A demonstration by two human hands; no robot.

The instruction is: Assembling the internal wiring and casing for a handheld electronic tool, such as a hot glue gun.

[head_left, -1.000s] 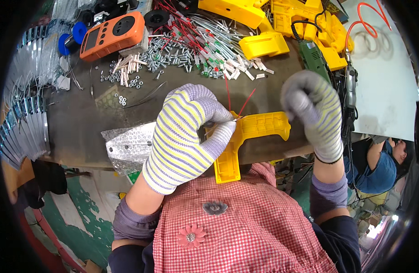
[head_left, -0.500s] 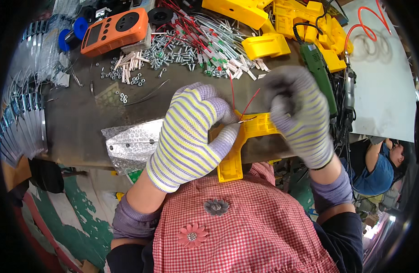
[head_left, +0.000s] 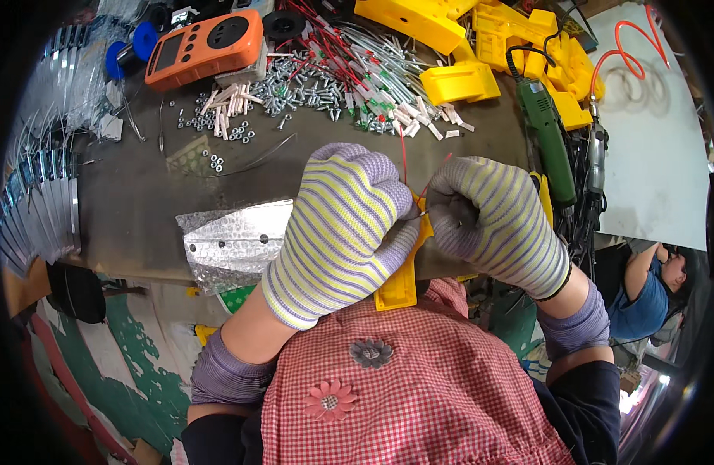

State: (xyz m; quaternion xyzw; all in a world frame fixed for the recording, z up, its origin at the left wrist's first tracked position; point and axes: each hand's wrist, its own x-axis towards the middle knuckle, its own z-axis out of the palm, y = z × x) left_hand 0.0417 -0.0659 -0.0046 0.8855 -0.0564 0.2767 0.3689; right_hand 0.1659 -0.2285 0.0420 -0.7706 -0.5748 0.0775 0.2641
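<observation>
My left hand (head_left: 337, 229), in a striped knit glove, is closed in a pinch on thin wires over a yellow plastic housing (head_left: 397, 288). A red wire (head_left: 403, 155) rises behind its fingertips, and a second red wire (head_left: 448, 157) stands behind the right fingers. Beside it, my right hand (head_left: 500, 221), gloved alike, has its fingers curled and pinched at the thin wire end between the hands. The fingertips of both hands nearly meet there. Much of the housing lies hidden under the hands, and its lower leg reaches over the table's front edge.
Screws (head_left: 302, 91), nuts (head_left: 216, 162) and red-wired parts (head_left: 364, 70) lie beyond my hands. An orange multimeter (head_left: 206, 50) stands far left, yellow housings (head_left: 519, 35) far right. Near them are a green power tool (head_left: 548, 132) and a bubble-wrapped piece (head_left: 237, 240). Another person (head_left: 643, 291) is at right.
My right hand has come left from the housing's right side to the wire, closing in a pinch. My left hand has shifted slightly right, still pinching. The view has moved a little.
</observation>
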